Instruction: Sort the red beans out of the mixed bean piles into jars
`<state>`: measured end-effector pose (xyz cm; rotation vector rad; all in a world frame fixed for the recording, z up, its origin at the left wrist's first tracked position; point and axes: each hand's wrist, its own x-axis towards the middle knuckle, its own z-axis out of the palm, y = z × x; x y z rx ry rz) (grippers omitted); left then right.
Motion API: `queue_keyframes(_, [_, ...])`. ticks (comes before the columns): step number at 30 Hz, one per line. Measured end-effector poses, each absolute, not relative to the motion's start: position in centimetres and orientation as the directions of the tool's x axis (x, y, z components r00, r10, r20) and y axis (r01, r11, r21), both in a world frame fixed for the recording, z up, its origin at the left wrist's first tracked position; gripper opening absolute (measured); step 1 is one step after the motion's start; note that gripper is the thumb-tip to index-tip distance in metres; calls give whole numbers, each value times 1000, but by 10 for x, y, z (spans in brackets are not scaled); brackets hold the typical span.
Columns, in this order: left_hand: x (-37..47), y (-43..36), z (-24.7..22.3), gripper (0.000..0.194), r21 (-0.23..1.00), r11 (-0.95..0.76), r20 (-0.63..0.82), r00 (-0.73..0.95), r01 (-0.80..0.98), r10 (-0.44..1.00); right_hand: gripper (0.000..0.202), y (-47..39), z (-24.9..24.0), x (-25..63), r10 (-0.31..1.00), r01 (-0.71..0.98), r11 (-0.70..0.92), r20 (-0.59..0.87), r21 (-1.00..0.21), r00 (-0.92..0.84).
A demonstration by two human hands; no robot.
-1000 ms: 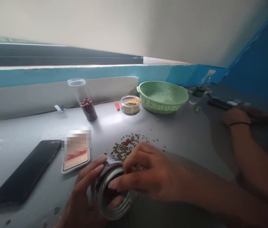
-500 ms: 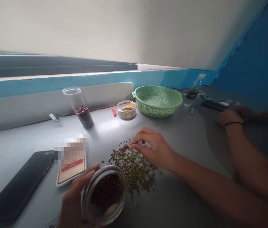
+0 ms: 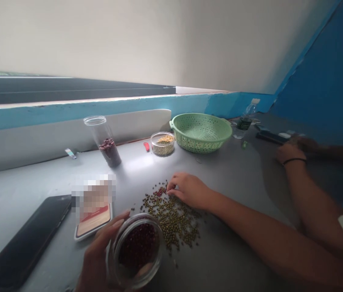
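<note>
A flat black phone (image 3: 22,243) lies on the grey counter (image 3: 235,178), well left of the left hand's fingers. Just beyond those fingers lies a second phone with a red-and-white case (image 3: 94,219). The left hand (image 3: 98,259) grasps a clear round glass jar of dark red beans (image 3: 136,249), tilted with its mouth toward the camera; the fingers are wrapped around its wall. Just right of the jar, a loose pile of small green and red beans (image 3: 171,215) spreads on the counter. The right hand (image 3: 189,190) rests at the pile's far edge, fingertips pinched together on the beans. Far beyond these fingers stand a tall clear tube of red beans (image 3: 104,140), a small clear bowl of grains (image 3: 162,144) and a light green perforated plastic basket (image 3: 201,132).
</note>
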<state>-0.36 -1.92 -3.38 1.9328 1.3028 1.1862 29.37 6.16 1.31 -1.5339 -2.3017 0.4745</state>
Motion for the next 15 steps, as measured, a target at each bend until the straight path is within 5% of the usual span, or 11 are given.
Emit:
queue_keyframes(8, [-6, -17, -28, 81, 733, -455, 408, 210, 505, 889, 16, 64, 11, 290, 906, 840, 414, 75, -350, -415])
queue_keyframes(15, [1, -16, -19, 74, 704, -491, 445, 220, 513, 868, 20, 64, 10, 291, 896, 815, 430, 73, -389, -438])
